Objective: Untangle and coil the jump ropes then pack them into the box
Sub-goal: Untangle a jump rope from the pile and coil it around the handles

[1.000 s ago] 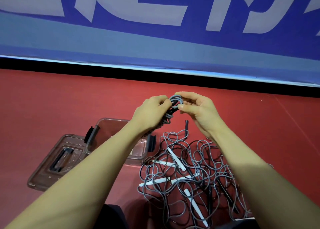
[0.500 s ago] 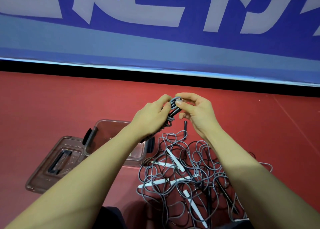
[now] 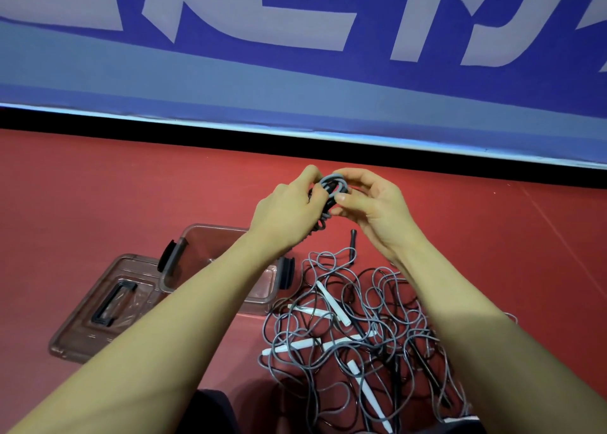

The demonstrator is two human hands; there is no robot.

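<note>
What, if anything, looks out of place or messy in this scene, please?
The jump ropes lie in a tangled heap on the red floor, right of the open box. Its lid lies beside it.

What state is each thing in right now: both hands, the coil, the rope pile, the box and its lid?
Left hand: grips the coil.
Right hand: pinches the coil.
Coil: bundled, held up.
Rope pile: tangled, on the floor.
Box: open.
Lid: off, beside the box.

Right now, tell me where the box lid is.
In the head view the lid lies flat on the red floor at lower left, touching the left side of the open box, handle up.
</note>
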